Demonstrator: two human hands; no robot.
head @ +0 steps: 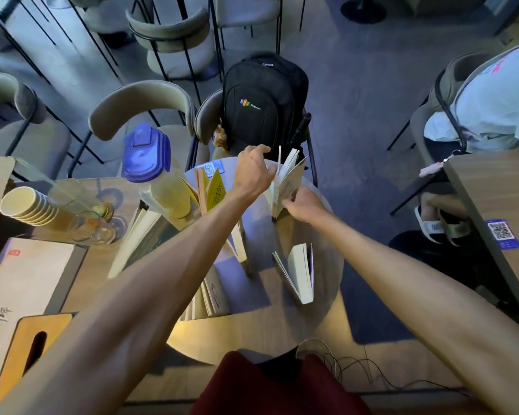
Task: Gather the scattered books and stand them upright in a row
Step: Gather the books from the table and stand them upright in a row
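Nearest the wearer, on the round bench (285,327), a group of books (206,298) stands with page edges up, partly hidden under the left forearm. To its right a pale book (300,272) stands upright, pages slightly fanned, apart from the others. Further in, a yellow-covered book (215,190) stands open beside a clear pitcher with a blue lid (150,172). At the far edge, both hands work on an open white book (285,181) standing on end. The right hand (304,205) grips its lower cover edge, fingers closed on it. The left hand (253,170) rests against its pages, fingers curled over the top; firm grip cannot be confirmed. Beyond the bench a black backpack (264,106) sits on a chair.
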